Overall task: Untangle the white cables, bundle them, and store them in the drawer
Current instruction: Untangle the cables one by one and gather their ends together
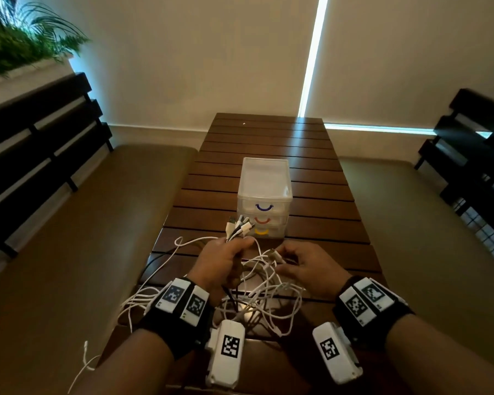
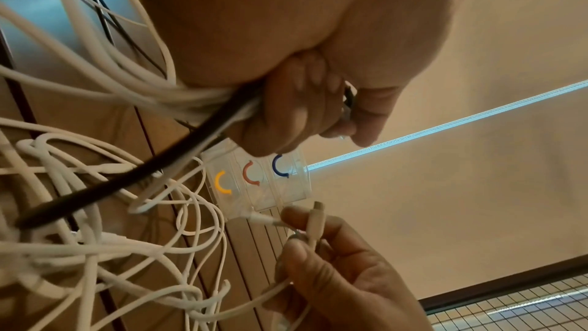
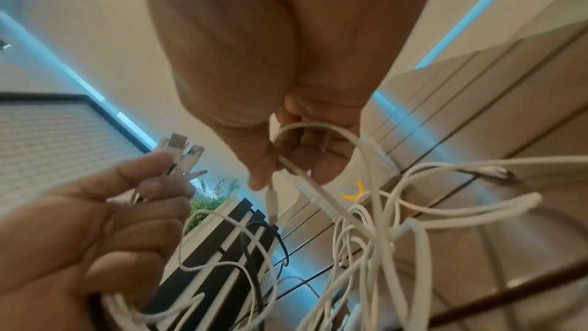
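Your slatted wooden counter (image 1: 311, 172) runs toward twelve o'clock, carrying a clear plastic drawer unit (image 1: 264, 192) at its middle, all three drawers shut, with blue, red and yellow handles. At six o'clock from that unit, the white cables (image 1: 268, 303) lie in a loose tangle on the counter, a black cable (image 2: 95, 198) threaded among them. Your left hand (image 1: 221, 263) is fisted round a bunch of cable ends, plugs fanning up toward the unit. Your right hand (image 1: 305, 269), at three o'clock of the left, pinches a single white plug end (image 2: 316, 220) between thumb and fingertips.
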`<action>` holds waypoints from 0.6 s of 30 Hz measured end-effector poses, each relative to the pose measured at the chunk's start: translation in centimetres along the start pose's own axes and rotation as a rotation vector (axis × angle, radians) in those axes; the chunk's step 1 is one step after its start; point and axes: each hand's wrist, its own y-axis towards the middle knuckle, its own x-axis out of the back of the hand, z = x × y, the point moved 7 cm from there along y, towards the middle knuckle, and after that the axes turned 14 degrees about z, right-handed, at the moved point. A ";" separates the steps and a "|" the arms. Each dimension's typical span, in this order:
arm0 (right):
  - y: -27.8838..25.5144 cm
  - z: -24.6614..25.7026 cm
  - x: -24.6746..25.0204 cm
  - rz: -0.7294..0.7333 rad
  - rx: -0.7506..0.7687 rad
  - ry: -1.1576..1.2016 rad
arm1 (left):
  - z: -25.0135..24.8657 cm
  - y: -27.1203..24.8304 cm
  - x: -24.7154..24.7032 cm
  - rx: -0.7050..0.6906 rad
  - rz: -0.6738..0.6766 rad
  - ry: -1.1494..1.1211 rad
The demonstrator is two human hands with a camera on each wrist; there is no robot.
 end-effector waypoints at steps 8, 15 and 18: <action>-0.9 2.9 2.2 -0.185 0.047 0.195 | -0.4 -0.6 -1.0 -0.045 0.070 -0.109; -0.5 5.4 2.5 -0.255 0.137 0.574 | -2.2 -0.9 -3.3 -0.158 0.250 -0.080; -0.6 5.9 2.6 -0.282 0.178 0.556 | -2.2 -0.9 -3.2 -0.155 0.247 -0.038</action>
